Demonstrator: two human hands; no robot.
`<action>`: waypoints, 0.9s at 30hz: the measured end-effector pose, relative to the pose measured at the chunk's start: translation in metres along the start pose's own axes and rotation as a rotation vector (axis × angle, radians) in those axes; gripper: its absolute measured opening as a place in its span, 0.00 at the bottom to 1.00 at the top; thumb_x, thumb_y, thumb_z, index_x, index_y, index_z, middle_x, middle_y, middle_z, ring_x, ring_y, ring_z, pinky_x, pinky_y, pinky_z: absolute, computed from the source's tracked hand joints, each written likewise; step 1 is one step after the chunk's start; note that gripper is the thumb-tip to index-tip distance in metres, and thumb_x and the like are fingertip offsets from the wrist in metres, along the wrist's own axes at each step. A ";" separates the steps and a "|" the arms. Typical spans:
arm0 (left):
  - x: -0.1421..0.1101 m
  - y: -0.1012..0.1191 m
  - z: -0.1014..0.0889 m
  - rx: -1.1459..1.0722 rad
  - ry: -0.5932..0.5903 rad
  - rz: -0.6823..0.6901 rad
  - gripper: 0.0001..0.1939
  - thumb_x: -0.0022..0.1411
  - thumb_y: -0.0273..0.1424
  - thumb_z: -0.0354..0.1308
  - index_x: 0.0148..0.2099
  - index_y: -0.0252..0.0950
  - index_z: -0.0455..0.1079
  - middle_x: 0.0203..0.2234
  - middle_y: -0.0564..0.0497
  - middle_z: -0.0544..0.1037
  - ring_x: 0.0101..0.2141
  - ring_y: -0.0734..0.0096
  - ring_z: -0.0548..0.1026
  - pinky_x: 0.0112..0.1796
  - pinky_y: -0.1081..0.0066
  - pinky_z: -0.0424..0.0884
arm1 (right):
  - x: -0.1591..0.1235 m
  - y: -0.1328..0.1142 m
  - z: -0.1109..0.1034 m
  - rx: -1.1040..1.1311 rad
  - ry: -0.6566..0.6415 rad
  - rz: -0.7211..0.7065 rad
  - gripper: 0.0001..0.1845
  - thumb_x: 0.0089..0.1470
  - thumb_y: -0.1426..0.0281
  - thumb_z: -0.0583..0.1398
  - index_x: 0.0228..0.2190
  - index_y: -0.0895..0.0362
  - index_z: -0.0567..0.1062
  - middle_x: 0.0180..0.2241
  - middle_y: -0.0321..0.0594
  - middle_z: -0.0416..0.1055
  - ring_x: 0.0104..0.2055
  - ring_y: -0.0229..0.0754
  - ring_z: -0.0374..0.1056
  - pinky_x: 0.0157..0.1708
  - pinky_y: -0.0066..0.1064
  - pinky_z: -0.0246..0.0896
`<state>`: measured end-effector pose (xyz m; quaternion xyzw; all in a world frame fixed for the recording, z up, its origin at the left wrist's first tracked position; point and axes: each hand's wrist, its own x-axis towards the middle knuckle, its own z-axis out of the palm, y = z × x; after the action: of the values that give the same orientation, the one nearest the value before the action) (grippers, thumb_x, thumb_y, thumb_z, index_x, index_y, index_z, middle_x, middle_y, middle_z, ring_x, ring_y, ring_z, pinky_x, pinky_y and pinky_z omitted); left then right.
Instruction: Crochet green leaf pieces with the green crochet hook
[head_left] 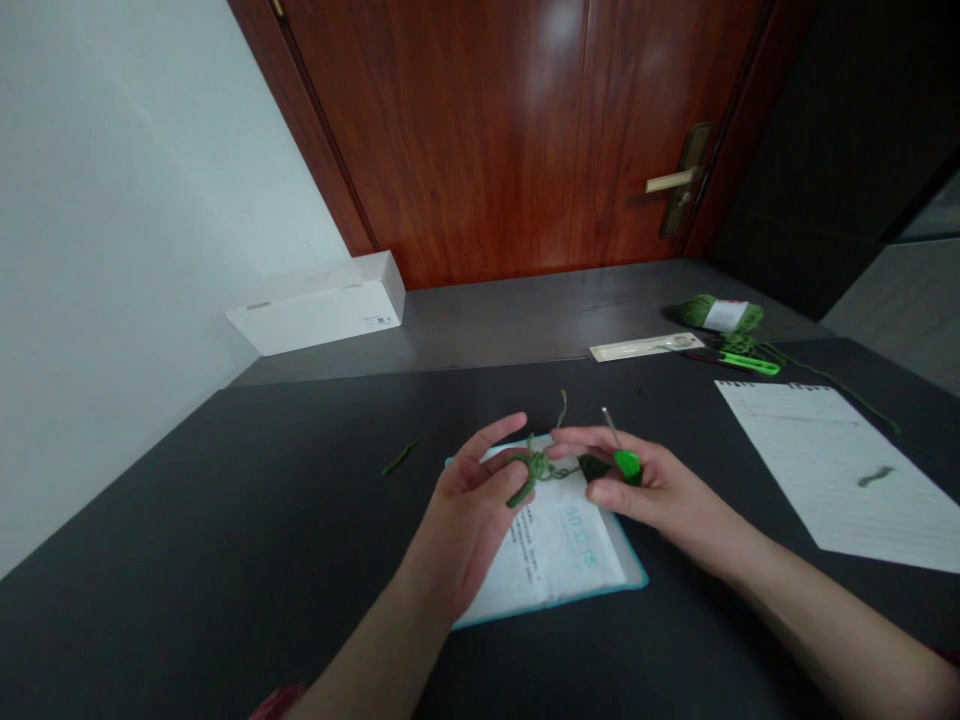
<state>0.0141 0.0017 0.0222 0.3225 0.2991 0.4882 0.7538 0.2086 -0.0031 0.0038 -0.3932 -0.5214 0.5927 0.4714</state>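
Note:
Between thumb and fingers, my left hand [480, 500] pinches a small loopy piece of green yarn [538, 465]. My right hand [645, 475] is closed around a crochet hook [627, 466] with a bright green handle; its thin metal shaft points up and away. A strand runs from the yarn piece toward the right hand, where a dark green patch [594, 467] shows between thumb and fingers; I cannot tell what it is. Both hands are above a white, blue-edged packet [577, 550] with printed text, partly hidden by the left hand.
A green yarn ball [697, 311] with a white label lies at the back right, near green-handled scissors [750, 363] and a slim packet [630, 348]. Lined paper [847, 470] lies on the right. A yarn scrap [400, 457] is at left; a white box [330, 310] stands behind.

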 end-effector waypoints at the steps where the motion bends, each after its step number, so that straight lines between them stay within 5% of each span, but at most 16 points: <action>1: 0.000 0.002 -0.001 -0.027 -0.009 0.009 0.21 0.55 0.24 0.65 0.52 0.38 0.73 0.34 0.50 0.81 0.37 0.74 0.76 0.44 0.72 0.69 | 0.001 0.000 -0.001 -0.032 -0.017 0.009 0.25 0.40 0.66 0.73 0.43 0.51 0.79 0.42 0.39 0.76 0.37 0.40 0.68 0.33 0.29 0.62; 6: 0.003 0.010 -0.006 -0.210 -0.064 0.058 0.22 0.54 0.21 0.66 0.53 0.34 0.73 0.30 0.50 0.79 0.29 0.81 0.72 0.34 0.80 0.68 | 0.007 0.008 -0.006 -0.117 -0.041 0.044 0.10 0.45 0.63 0.71 0.26 0.56 0.80 0.24 0.34 0.72 0.29 0.37 0.65 0.31 0.29 0.58; 8: 0.002 0.012 -0.006 -0.269 -0.092 0.062 0.23 0.54 0.21 0.66 0.53 0.33 0.73 0.30 0.50 0.78 0.28 0.81 0.71 0.32 0.81 0.68 | 0.008 0.010 -0.011 -0.120 -0.031 0.062 0.18 0.50 0.58 0.67 0.18 0.57 0.76 0.19 0.33 0.68 0.25 0.35 0.62 0.27 0.28 0.55; 12: -0.003 0.011 -0.003 -0.338 -0.163 0.014 0.23 0.54 0.21 0.66 0.53 0.32 0.73 0.27 0.51 0.76 0.28 0.81 0.71 0.32 0.80 0.67 | 0.008 0.011 -0.019 -0.108 -0.020 0.130 0.19 0.55 0.55 0.62 0.29 0.60 0.80 0.11 0.29 0.62 0.15 0.30 0.46 0.18 0.27 0.39; 17: -0.005 0.006 -0.003 -0.318 -0.243 -0.034 0.21 0.54 0.22 0.67 0.51 0.32 0.74 0.25 0.52 0.76 0.26 0.82 0.69 0.30 0.80 0.67 | 0.009 0.011 -0.016 -0.100 0.039 0.125 0.19 0.53 0.56 0.64 0.31 0.61 0.81 0.09 0.27 0.58 0.14 0.30 0.46 0.18 0.27 0.41; 20: -0.005 0.004 -0.004 -0.250 -0.249 -0.012 0.20 0.55 0.22 0.66 0.52 0.34 0.74 0.29 0.51 0.78 0.27 0.82 0.70 0.31 0.80 0.67 | 0.009 0.007 -0.015 -0.094 0.074 0.091 0.16 0.52 0.58 0.65 0.31 0.59 0.82 0.14 0.32 0.67 0.17 0.33 0.57 0.20 0.27 0.50; 22: -0.004 0.003 -0.004 -0.190 -0.211 -0.001 0.19 0.55 0.23 0.66 0.51 0.35 0.75 0.31 0.50 0.79 0.29 0.81 0.72 0.33 0.79 0.67 | 0.007 0.003 -0.016 -0.089 0.101 0.048 0.13 0.49 0.61 0.68 0.36 0.56 0.82 0.29 0.39 0.78 0.27 0.37 0.68 0.26 0.28 0.60; 25: -0.003 -0.001 -0.002 -0.087 -0.136 0.007 0.18 0.55 0.23 0.66 0.49 0.37 0.75 0.32 0.50 0.80 0.32 0.79 0.74 0.36 0.77 0.67 | 0.001 -0.005 -0.017 -0.085 0.153 -0.034 0.19 0.49 0.65 0.68 0.46 0.49 0.78 0.50 0.40 0.75 0.47 0.43 0.70 0.39 0.29 0.65; 27: -0.002 -0.003 -0.002 -0.030 -0.100 0.014 0.18 0.54 0.24 0.66 0.48 0.38 0.75 0.32 0.51 0.80 0.33 0.77 0.74 0.38 0.75 0.68 | -0.002 -0.009 -0.014 -0.086 0.126 -0.076 0.17 0.51 0.65 0.67 0.45 0.49 0.79 0.51 0.40 0.74 0.50 0.45 0.69 0.41 0.30 0.65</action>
<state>0.0143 -0.0005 0.0189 0.3375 0.2512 0.4812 0.7691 0.2235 -0.0019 0.0101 -0.4296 -0.5301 0.5256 0.5082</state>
